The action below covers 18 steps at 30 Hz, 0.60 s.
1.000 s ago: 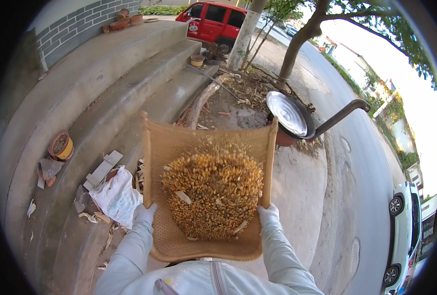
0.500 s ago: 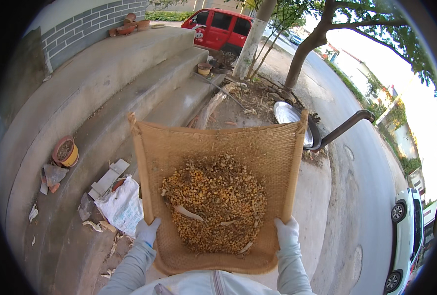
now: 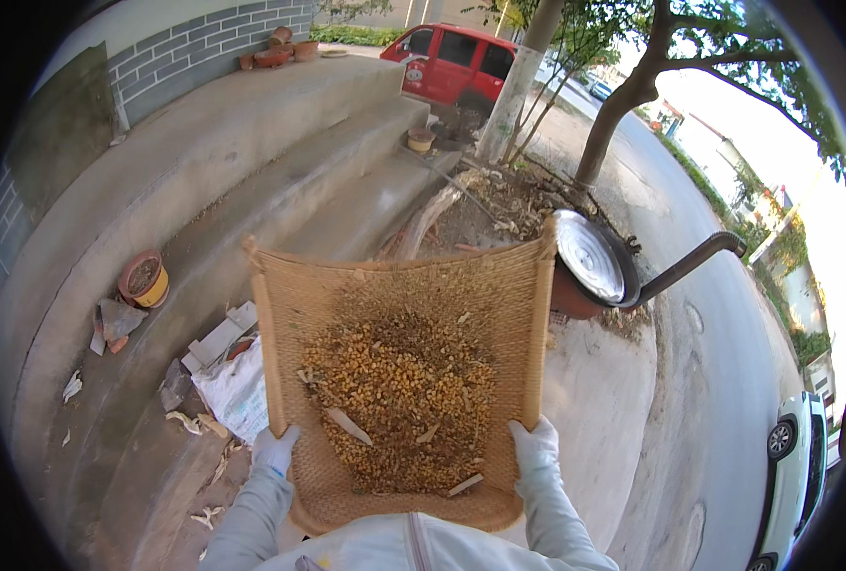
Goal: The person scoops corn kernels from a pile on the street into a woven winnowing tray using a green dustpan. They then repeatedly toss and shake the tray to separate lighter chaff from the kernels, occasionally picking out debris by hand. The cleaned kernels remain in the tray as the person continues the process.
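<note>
A woven winnowing basket [image 3: 295,285] is held out in front of my body, its open end facing away from me. My left hand [image 3: 275,449], in a white glove, grips its left side rail low down. On the opposite rail, my right hand [image 3: 535,443], gloved too, has hold at about the same height. Yellow corn kernels [image 3: 404,381] lie heaped in the middle, mixed with brown chaff and bits of husk. A pale husk strip [image 3: 349,425] rests on top of them. Fine chaff is spread toward the far edge. Most fingers are hidden behind the rails.
Concrete steps [image 3: 195,228] rise on the left, bearing a flowerpot [image 3: 144,279]. A white sack [image 3: 236,390] lies beside the basket. Ahead right stands a round stove with a shiny lid [image 3: 590,255] and black pipe [image 3: 694,266]. Beyond are trees [image 3: 623,95], a red van [image 3: 452,65] and a white car [image 3: 794,476].
The basket and both hands have shifted slightly left in view. The kernels have moved a little within the basket, and the husk strip sits lower. Both hands keep their hold.
</note>
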Available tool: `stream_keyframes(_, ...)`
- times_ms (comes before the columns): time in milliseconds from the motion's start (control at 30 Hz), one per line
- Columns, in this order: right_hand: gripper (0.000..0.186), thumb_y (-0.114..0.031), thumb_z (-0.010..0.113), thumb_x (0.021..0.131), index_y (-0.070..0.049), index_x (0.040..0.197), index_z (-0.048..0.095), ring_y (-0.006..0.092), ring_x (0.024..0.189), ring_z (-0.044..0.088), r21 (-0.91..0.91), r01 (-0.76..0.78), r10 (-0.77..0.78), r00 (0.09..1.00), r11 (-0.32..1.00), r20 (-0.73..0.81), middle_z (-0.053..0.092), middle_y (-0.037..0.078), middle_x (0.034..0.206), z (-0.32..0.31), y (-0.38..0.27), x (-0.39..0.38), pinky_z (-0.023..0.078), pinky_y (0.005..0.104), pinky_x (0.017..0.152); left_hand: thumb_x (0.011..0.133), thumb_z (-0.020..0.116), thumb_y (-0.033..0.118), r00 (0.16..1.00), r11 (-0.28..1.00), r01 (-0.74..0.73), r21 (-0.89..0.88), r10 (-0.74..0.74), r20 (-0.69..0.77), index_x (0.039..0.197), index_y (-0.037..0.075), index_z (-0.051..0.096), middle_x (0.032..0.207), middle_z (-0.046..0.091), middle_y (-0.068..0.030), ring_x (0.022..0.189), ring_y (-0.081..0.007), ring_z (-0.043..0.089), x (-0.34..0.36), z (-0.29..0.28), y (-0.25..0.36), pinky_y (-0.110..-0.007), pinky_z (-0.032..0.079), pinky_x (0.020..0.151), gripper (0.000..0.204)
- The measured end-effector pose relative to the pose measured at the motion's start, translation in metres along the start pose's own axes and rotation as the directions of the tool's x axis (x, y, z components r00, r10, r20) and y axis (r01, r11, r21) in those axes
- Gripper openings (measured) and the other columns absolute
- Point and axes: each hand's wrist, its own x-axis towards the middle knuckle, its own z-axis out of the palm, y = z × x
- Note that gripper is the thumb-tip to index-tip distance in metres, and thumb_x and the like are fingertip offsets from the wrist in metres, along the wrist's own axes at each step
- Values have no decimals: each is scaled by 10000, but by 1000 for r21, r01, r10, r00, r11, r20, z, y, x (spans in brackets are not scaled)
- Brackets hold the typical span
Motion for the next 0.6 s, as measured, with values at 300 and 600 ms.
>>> stream_keyframes(300, 273, -170, 855, 913, -25, 1141, 815, 169, 796, 709, -239, -120, 130, 991, 963, 28, 786, 47, 906, 28, 95, 48, 575, 381, 748, 879, 868, 448, 999, 990, 14, 142, -20, 44, 1308, -63, 728, 1195, 775, -335, 1150, -500, 742, 18, 44, -12, -501, 574, 989, 682)
stream_keyframes(600, 275, -156, 857, 920, 5, 1138, 810, 150, 822, 721, 115, 42, -31, 995, 992, -94, 796, 65, 888, -20, -27, -1, 587, 340, 772, 906, 869, 366, 996, 988, -73, -135, 66, -53, 1258, -46, 778, 1087, 827, -225, 1042, -395, 793, 5, 50, -3, -460, 587, 954, 550)
